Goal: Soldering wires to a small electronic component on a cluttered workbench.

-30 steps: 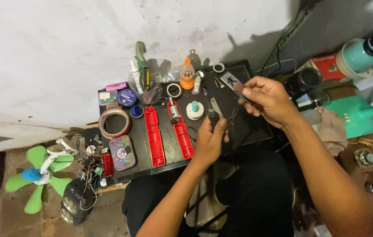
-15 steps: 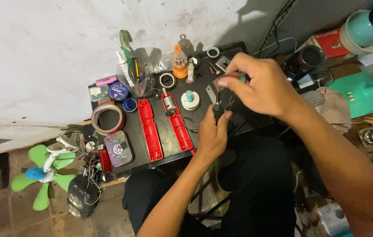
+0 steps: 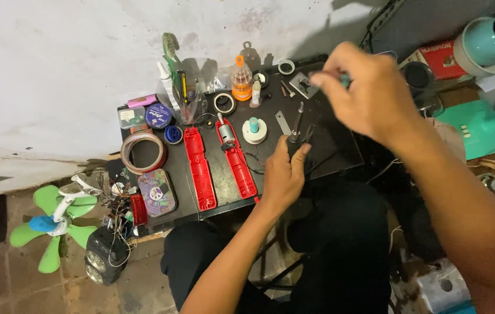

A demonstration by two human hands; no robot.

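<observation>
since the earlier frame, right hand [image 3: 369,93] has lifted off toward the worktop's far right corner, pinching a small teal-handled tool [image 3: 343,78]. left hand [image 3: 282,177] grips a slim black metal-tipped tool [image 3: 295,131] upright near the black worktop [image 3: 332,145] front edge, likely steadying it for fitting.

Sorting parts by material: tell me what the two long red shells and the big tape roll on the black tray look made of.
Red shells: most likely moulded plastic, a glossy even red with ribbed hollow insides. Big tape roll: seemingly brownish translucent plastic tape wound in a ring; its core is too small to tell. Black tray: smooth and dark, either plastic or painted metal, which the view leaves open.
</observation>
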